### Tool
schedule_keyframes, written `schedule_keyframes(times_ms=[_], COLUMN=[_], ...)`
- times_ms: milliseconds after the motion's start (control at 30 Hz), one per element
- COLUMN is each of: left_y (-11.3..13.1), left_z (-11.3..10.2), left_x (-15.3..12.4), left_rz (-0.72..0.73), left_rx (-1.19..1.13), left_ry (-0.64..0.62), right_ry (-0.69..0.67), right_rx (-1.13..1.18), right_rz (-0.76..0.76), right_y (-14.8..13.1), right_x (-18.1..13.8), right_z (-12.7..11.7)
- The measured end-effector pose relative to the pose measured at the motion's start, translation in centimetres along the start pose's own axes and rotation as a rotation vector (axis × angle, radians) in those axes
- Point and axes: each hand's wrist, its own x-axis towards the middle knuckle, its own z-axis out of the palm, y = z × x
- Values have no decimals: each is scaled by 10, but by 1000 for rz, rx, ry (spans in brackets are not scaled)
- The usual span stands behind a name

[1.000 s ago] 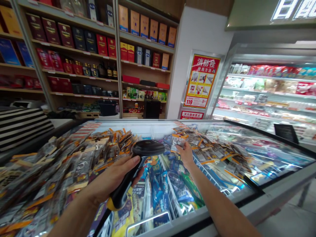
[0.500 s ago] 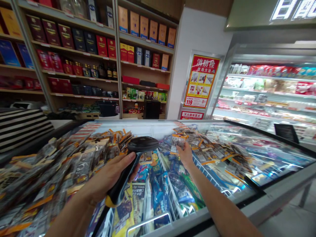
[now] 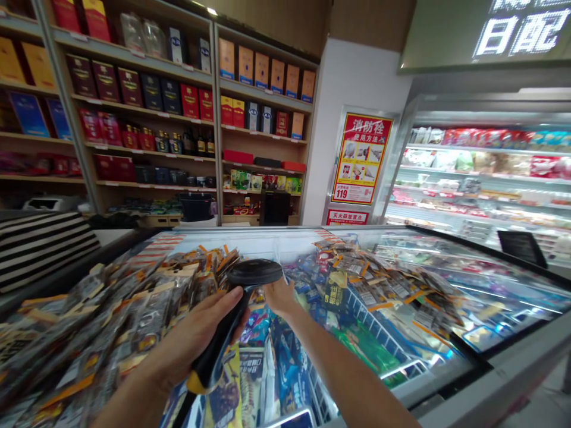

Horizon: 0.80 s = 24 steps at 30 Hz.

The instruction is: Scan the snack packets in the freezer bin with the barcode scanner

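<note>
My left hand (image 3: 214, 324) is wrapped round the grip of a black barcode scanner (image 3: 254, 272) with a yellow band near its base. The scanner is held upright over the open chest freezer, its head pointing forward and right. My right hand (image 3: 279, 296) is close beside the scanner head, fingers curled and partly hidden behind it. The small orange-edged packet it pinches is almost wholly out of sight there. Beneath both hands lie colourful frozen-treat wrappers (image 3: 285, 351) in wire baskets. Right of my right wrist is a dark packet with a gold top (image 3: 336, 290).
Heaps of orange-edged clear packets (image 3: 147, 303) cover the left side, with another pile (image 3: 383, 276) on the right. Glass lids and a dark frame (image 3: 473, 356) edge the freezer. Behind stand shelves of boxes (image 3: 169, 95), a red poster (image 3: 361, 157) and a lit cooler (image 3: 482, 172).
My right hand has moved left from the right-hand pile to the scanner head, taking the small packet from its place. My left hand keeps the scanner nearly still. The view has tilted up slightly.
</note>
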Motion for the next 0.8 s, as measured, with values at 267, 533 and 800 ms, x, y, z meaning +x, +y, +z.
schedule_keyframes(times_ms=[267,533,800], left_y=[1,0,1], left_z=[4,11,13], left_x=[0,-1,-2], left_rz=[-59,-42,-83], left_rx=[-38,-4,-61], left_ry=[46,64,62], right_ry=[122,308,274], right_rx=[-163,-656,-373], right_rz=[242,363,297], right_y=[50,154,149], right_x=[8,6,6], right_z=[-50,-140,-141])
